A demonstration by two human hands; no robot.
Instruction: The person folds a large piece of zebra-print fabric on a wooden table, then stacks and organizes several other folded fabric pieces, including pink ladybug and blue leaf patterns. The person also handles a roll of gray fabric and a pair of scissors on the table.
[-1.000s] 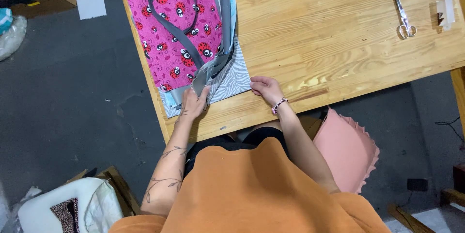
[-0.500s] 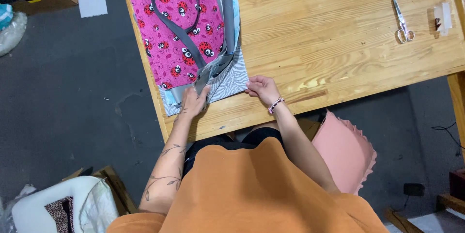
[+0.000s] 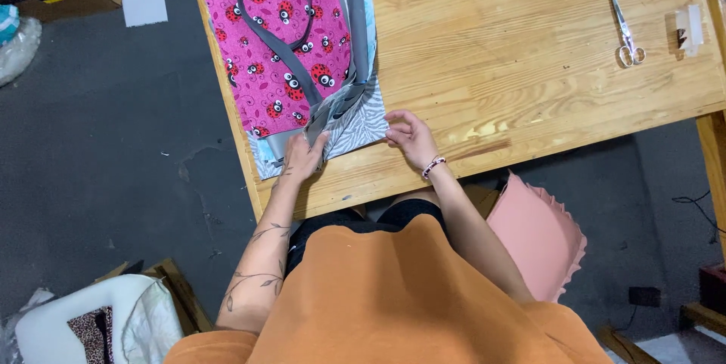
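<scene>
Orange cloth of the person's shirt [image 3: 393, 296] fills the near edge, and a pink cushion [image 3: 533, 239] sits just right of it, below the worktop [image 3: 529, 69]. On the worktop's near left part, the left hand [image 3: 302, 156] lies on the near corner of a grey zebra-striped fabric piece [image 3: 355, 123], its fingers seeming to pinch the edge, likely to keep the layers from sliding. The right hand [image 3: 408, 135] rests at the same piece's right edge with fingers curled onto it, as if steadying or squaring that side; whether it truly grips I cannot tell. Beyond the striped piece lies a pink ladybird-print bag [image 3: 283, 46] with a grey strap [image 3: 265, 8] looped across it. Far right, well apart, scissors [image 3: 626, 31] lie flat, out of the way.
</scene>
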